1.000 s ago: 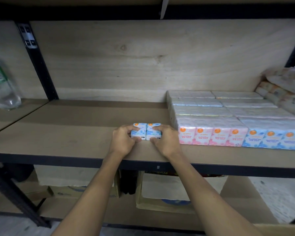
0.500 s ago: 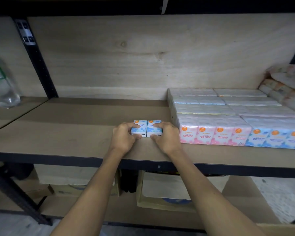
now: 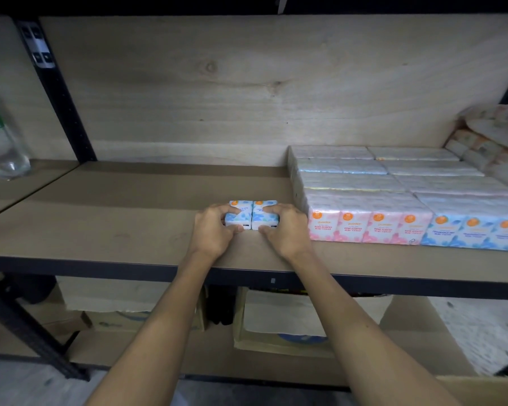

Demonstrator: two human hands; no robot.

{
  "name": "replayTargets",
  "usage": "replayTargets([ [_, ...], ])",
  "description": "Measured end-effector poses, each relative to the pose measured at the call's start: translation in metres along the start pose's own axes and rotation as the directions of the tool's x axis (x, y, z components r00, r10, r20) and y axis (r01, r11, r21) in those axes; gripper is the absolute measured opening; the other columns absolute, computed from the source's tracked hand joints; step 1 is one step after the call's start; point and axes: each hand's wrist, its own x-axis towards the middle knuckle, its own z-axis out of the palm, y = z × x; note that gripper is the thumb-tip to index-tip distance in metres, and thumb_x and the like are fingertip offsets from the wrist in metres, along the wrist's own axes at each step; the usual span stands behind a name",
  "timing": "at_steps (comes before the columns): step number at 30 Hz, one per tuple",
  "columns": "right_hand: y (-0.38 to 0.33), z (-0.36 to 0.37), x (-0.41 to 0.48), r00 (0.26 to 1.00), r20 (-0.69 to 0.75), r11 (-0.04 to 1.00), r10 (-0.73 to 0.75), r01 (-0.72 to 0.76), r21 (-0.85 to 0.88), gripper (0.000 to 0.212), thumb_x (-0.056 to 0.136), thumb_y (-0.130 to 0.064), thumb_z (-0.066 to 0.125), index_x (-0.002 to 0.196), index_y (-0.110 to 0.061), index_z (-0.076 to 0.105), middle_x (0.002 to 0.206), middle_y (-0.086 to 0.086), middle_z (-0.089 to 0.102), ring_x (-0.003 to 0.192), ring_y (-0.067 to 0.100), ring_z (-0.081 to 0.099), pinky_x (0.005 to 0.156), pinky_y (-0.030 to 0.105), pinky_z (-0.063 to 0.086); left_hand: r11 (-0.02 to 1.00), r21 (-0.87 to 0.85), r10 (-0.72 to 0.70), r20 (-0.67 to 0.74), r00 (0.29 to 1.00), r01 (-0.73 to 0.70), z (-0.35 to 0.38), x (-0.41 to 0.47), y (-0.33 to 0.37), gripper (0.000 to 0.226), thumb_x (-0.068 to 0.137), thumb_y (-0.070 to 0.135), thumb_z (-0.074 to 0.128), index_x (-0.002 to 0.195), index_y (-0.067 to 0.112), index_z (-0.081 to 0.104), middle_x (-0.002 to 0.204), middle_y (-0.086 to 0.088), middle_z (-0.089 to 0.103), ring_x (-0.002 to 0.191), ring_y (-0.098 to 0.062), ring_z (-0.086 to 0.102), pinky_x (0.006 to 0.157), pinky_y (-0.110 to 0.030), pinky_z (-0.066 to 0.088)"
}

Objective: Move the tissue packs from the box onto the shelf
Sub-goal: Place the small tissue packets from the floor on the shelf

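Two small blue-and-white tissue packs stand side by side on the wooden shelf (image 3: 129, 227), near its front edge. My left hand (image 3: 213, 230) grips the left tissue pack (image 3: 242, 213) with fingers on top and thumb at the front. My right hand (image 3: 285, 230) grips the right tissue pack (image 3: 260, 215) the same way. Just to the right stands a block of several pink packs (image 3: 364, 227) and blue packs (image 3: 472, 232), with more rows behind them.
A clear plastic bottle (image 3: 0, 148) stands on the neighbouring shelf at far left. Wrapped tissue bundles (image 3: 493, 145) lie at the back right. A black upright (image 3: 56, 92) divides the shelves. Cardboard boxes (image 3: 282, 320) sit on the lower shelf; a box edge (image 3: 487, 388) shows at bottom right.
Both hands have slid the two packs slightly to the right and inward on the shelf, a little closer to the pink block. The grip is the same.
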Motion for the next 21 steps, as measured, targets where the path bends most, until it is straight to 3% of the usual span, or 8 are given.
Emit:
replayTargets([
  [4,0.000,0.000,0.000,1.000,0.004,1.000,0.003,-0.003,0.000,0.048,0.080,-0.018,0.072,0.126,-0.013,0.061,0.131,0.006,0.057,0.118,0.018,0.052,0.100,0.020,0.035,1.000,-0.010,-0.013,-0.005,1.000,0.013,0.000,0.001,0.000,0.038,0.071,0.013,0.083,0.108,0.018,0.071,0.118,-0.002,0.066,0.092,-0.014,0.063,0.083,-0.015,0.041],
  [9,-0.001,0.001,-0.001,1.000,0.003,1.000,0.005,-0.005,-0.002,0.048,0.080,-0.019,0.073,0.126,-0.014,0.061,0.131,0.007,0.057,0.118,0.018,0.052,0.102,0.023,0.036,1.000,0.000,-0.008,-0.001,1.000,0.008,0.001,0.000,0.000,0.040,0.072,0.013,0.082,0.110,0.018,0.070,0.124,-0.002,0.064,0.105,-0.018,0.062,0.097,-0.026,0.046],
  [15,-0.003,-0.001,-0.005,1.000,-0.004,0.999,0.005,-0.005,0.043,0.049,0.079,-0.021,0.074,0.125,-0.013,0.062,0.134,0.008,0.054,0.121,0.019,0.050,0.103,0.021,0.033,0.999,-0.036,0.008,-0.004,1.000,-0.008,0.000,-0.004,0.001,0.047,0.071,0.010,0.082,0.115,0.020,0.069,0.131,-0.001,0.059,0.110,-0.019,0.061,0.101,-0.033,0.046],
  [19,-0.004,-0.005,-0.016,1.000,-0.007,0.997,0.009,-0.008,0.081,0.047,0.078,-0.017,0.072,0.124,-0.012,0.063,0.138,0.009,0.052,0.127,0.019,0.048,0.108,0.019,0.030,0.999,-0.038,0.033,-0.032,0.999,-0.034,-0.004,-0.014,0.004,0.047,0.070,0.011,0.082,0.115,0.019,0.069,0.133,-0.001,0.059,0.113,-0.018,0.061,0.104,-0.030,0.044],
  [21,-0.004,-0.007,-0.026,1.000,-0.003,0.997,0.001,0.000,0.079,0.045,0.078,-0.015,0.071,0.122,-0.011,0.064,0.136,0.009,0.054,0.125,0.019,0.049,0.109,0.019,0.031,0.998,-0.037,0.047,-0.045,0.998,-0.048,-0.006,-0.024,0.005,0.045,0.071,0.012,0.082,0.113,0.018,0.070,0.130,-0.001,0.060,0.115,-0.016,0.060,0.103,-0.017,0.038],
])
